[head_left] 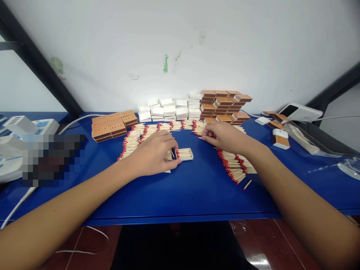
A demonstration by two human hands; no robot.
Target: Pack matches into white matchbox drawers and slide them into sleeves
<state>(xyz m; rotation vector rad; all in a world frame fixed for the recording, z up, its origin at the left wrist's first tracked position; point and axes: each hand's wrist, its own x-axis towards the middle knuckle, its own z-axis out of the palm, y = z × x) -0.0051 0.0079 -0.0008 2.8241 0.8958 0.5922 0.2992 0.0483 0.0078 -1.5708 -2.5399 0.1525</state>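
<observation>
My left hand (157,152) grips the left end of a small white matchbox tray (188,158) between thumb and fingers. Several red-tipped matches (184,153) lie inside that tray, which rests on the blue table. To the right, my right hand (218,135) is closed in a pinch at the edge of the match rows, with a red match tip (199,137) showing at its fingertips. Rows of loose matches (131,140) curve around the tray at left and back, and more matches (232,167) spread below my right wrist. A single match (247,185) lies apart.
White trays (163,110) are stacked against the wall beside piled brown matchbox sleeves (225,103). Orange matchboxes (112,125) stand at left. Power strips (42,125) and a dark, blurred-out object (53,161) lie far left. A white device (302,112) sits at right.
</observation>
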